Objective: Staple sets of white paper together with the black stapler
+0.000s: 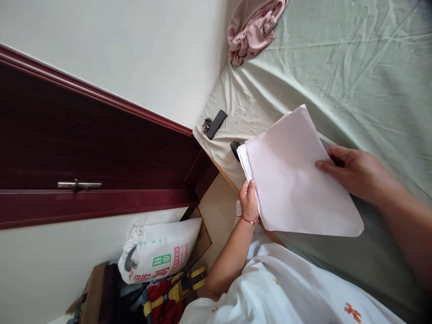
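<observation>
A stack of white paper sheets point(297, 180) hangs tilted in front of me over the green bedsheet, its top sheet blank and its corners slightly curled. My left hand point(249, 200), with a red beaded bracelet at the wrist, pinches the stack's left edge, thumb on top. At the opposite edge my right hand point(354, 171) is closed on the paper, thumb on the top face and the other fingers partly hidden behind. Several sheet edges show at the upper left. A black object point(235, 150) peeks out from behind the paper; most of it is hidden.
A black case with keys point(216, 124) lies on the green bedsheet point(351, 81) near the wall. Pink cloth point(254, 33) is bunched farther up. To the left are a dark red door point(94, 135), a white printed sack point(162, 249) and a yellow-and-red item point(175, 292).
</observation>
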Demonstrator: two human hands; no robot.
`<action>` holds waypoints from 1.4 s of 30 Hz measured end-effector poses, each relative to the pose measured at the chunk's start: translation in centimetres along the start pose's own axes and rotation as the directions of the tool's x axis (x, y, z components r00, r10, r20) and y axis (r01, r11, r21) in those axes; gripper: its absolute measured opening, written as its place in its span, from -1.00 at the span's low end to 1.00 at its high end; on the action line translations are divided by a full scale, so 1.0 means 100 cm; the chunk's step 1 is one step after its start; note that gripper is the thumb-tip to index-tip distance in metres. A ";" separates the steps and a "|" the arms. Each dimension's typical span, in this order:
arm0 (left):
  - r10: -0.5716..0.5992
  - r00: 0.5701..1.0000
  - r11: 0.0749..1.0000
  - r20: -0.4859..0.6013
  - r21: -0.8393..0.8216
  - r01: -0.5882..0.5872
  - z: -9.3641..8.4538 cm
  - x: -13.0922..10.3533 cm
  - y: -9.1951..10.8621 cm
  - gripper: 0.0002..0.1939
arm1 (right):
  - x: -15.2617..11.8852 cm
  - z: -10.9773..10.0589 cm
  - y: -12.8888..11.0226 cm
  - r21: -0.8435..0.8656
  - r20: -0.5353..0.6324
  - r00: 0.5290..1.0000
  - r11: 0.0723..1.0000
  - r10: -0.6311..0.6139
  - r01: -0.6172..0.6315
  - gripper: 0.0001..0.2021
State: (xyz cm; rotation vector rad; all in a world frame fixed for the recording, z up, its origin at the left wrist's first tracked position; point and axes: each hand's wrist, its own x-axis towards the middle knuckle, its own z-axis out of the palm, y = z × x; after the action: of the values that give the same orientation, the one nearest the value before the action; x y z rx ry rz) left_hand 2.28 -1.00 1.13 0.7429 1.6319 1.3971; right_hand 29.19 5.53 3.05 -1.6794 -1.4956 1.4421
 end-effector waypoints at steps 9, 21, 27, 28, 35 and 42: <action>0.076 0.997 0.992 0.004 0.099 -0.076 -0.005 0.003 0.004 -0.57 | -0.001 -0.002 0.000 -0.096 -0.246 0.967 0.994 -0.065 0.042 -0.77; 0.159 0.986 0.985 -0.050 0.082 -0.155 -0.008 0.004 -0.002 -0.42 | -0.006 -0.007 -0.008 0.118 -0.078 0.997 0.993 0.004 0.005 -0.69; 0.148 0.989 0.980 -0.023 0.138 -0.144 -0.008 0.005 -0.004 -0.69 | -0.007 -0.006 -0.008 0.254 -0.044 0.999 0.967 0.028 -0.016 -0.72; 0.128 0.992 0.985 -0.020 0.122 -0.125 -0.009 0.005 -0.003 -0.69 | -0.007 -0.006 -0.008 0.276 -0.033 0.999 0.961 0.032 -0.022 -0.73; 0.053 0.999 0.998 -0.008 0.031 -0.053 -0.007 -0.001 0.003 -0.63 | -0.006 -0.004 -0.004 0.447 0.054 0.997 0.892 0.053 -0.071 -0.71; 0.033 0.999 0.999 0.020 0.019 -0.033 -0.008 0.000 0.001 -0.56 | -0.003 -0.003 -0.002 0.121 -0.017 1.000 0.992 -0.025 0.027 -0.69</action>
State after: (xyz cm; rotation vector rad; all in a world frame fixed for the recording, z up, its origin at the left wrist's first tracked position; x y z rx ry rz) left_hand 1.62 -1.37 1.27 0.7960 1.6270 1.3946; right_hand 29.44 5.41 3.41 -1.5894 -1.3872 1.4726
